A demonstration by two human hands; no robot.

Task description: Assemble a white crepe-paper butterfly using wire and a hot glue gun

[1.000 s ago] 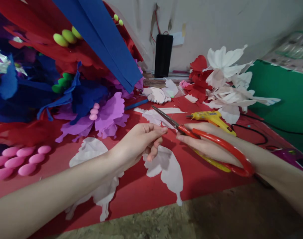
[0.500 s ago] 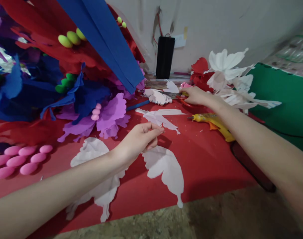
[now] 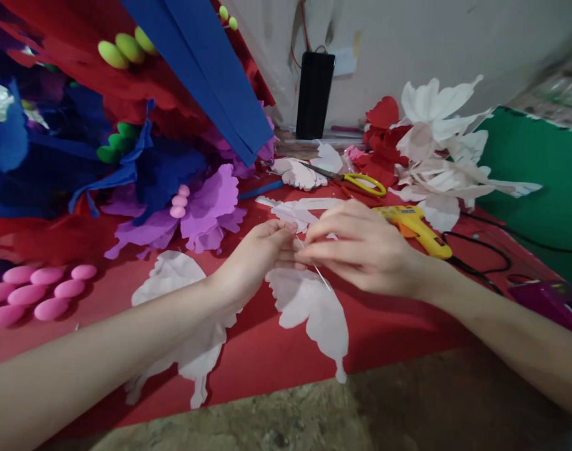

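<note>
My left hand (image 3: 260,254) and my right hand (image 3: 361,247) meet fingertip to fingertip above the red sheet (image 3: 398,319). Together they pinch a thin white strand (image 3: 316,270) that slants down toward a white butterfly-shaped paper cutout (image 3: 314,310) lying just below. The scissors with red and yellow handles (image 3: 356,181) lie farther back on the sheet, out of my hands. A yellow glue gun (image 3: 415,227) rests just behind my right hand.
Paper flowers in purple, blue and red (image 3: 173,188) pile up at the left, with pink foam ovals (image 3: 36,294) in front. White and red paper flowers (image 3: 431,150) stand at the back right beside a green sheet (image 3: 534,188). A black box (image 3: 315,94) leans on the wall. Another white cutout (image 3: 182,326) lies under my left forearm.
My right hand carried the scissors to the back of the sheet, set them down and came back to my left hand. Both hands now pinch the thin strand.
</note>
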